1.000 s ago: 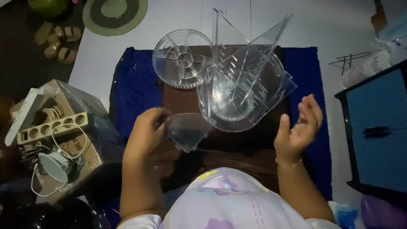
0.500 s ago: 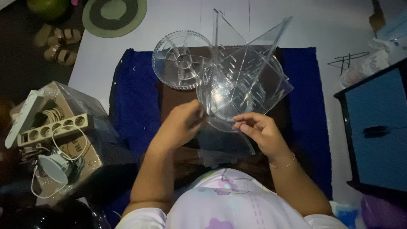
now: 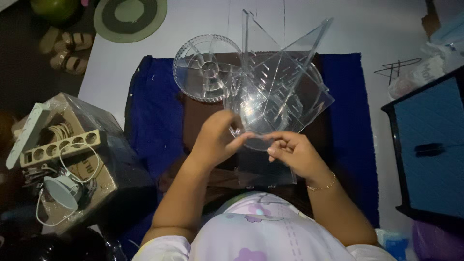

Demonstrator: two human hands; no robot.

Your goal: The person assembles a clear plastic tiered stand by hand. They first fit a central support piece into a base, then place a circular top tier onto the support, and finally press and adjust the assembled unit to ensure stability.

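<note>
Far left of frame: an open cardboard box (image 3: 82,159), tan, partly under clear plastic wrap; in it lie a pale power strip (image 3: 60,147) with round sockets, a white cable coil and a small white round lamp (image 3: 60,191). A dark label on the box side, too dim to make out

Upper left: a pair of tan sandals (image 3: 67,50) on dark floor, and a round green mat (image 3: 130,13) with a pale centre at the top edge

Centre: blue cloth (image 3: 154,111) spread on a white surface, a brown cloth (image 3: 198,113) over its middle. On it, upper centre, a round clear divided tray (image 3: 205,67), touching the tall clear acrylic organiser (image 3: 278,92) with upright fin-like panels just to its right

Lower centre: left hand (image 3: 215,140) and right hand (image 3: 292,152) both pinch a flat clear acrylic panel (image 3: 266,169), thumbs and fingers closed on its upper edge; the panel sits just below the organiser's round base, upper edge at or against it, contact not clear. A thin bracelet at the right wrist

Right edge: a crumpled clear plastic bag (image 3: 415,75) with grey print in the upper right, beside a black scribble mark (image 3: 396,67) on the white surface; below them a dark-framed blue cabinet (image 3: 430,145)
</note>
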